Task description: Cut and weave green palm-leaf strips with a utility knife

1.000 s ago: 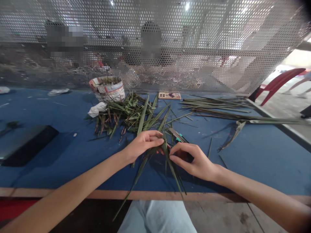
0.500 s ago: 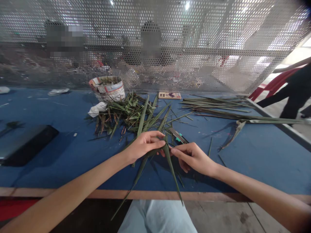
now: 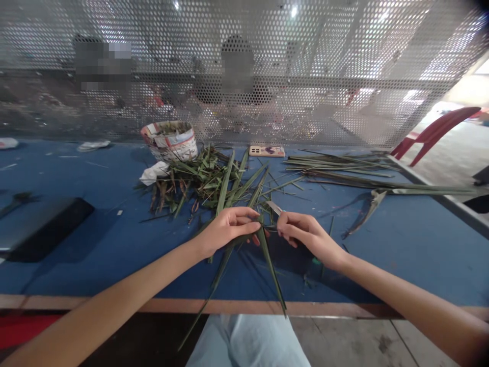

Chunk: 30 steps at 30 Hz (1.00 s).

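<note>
Palm leaf (image 3: 269, 267) lay with its long axis running from the middle of the table toward the person, its pointed tip reaching down to the front edge in the head view, while a second narrow blade (image 3: 217, 278) splayed away down and to the left from the same gathered point, crossing that edge. The left hand (image 3: 229, 229) was curled almost shut, its fingers and thumb pinching the leaf near where the blades met. The right hand (image 3: 307, 234) came in from the other side with its fingers nearly closed, their tips just beside the pinch, and whether they gripped a thin strand there could not be told. Just beyond the hands, a utility knife blade (image 3: 273, 206) lay partly hidden on the blue table covering (image 3: 95, 173). A heap of cut leaves (image 3: 198, 183) lay further back, near a paper-wrapped tub (image 3: 170, 142) and a crumpled white tissue (image 3: 153, 173). To the right lay long leaf strips (image 3: 344, 168), and a patterned phone (image 3: 266, 151) sat by the perforated metal screen (image 3: 290, 76), behind which two blurred people sat.
</note>
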{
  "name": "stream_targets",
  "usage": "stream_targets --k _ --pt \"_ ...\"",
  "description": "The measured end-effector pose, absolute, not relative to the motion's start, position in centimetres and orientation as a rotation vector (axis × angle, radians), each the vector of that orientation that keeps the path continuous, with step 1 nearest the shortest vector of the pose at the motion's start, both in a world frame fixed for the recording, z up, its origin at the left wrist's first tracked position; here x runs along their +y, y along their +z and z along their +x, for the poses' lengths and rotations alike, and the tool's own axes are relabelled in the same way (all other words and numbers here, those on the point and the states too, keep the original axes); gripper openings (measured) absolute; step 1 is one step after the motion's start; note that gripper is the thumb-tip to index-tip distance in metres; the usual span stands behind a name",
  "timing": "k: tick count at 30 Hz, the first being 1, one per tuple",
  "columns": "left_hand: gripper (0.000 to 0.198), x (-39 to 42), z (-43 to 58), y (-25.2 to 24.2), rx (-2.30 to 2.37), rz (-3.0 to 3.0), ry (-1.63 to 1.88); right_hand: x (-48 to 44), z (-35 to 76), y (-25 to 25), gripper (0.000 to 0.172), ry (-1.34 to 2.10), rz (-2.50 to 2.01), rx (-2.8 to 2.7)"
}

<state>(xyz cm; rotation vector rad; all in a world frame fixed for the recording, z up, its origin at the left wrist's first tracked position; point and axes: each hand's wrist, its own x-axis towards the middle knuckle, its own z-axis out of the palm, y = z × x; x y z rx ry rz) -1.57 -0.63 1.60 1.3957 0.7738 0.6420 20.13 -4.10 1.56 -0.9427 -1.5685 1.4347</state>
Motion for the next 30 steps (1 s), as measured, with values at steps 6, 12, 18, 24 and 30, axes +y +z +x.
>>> stream_targets --k 6,12,18,24,30 --pt "0.027 -0.2 -1.7 1.5 0.767 1.328 0.639 -3.6 20.8 2.3 0.026 1.625 -0.746 -1.192" --pt "0.026 -0.2 -1.7 1.4 0.738 1.317 0.630 -3.4 20.8 1.7 0.022 1.508 -0.872 -1.230" --pt "0.022 -0.2 -1.8 1.4 0.668 1.282 0.642 -3.1 20.7 1.5 0.046 1.237 -1.056 -1.429" --pt "0.018 -0.6 -1.8 1.6 0.589 1.259 0.570 -3.1 20.8 1.3 0.024 1.062 -1.177 -1.639" --pt "0.017 -0.7 -1.8 1.7 0.545 1.245 0.548 -3.0 20.6 1.0 0.025 1.161 -1.155 -1.723"
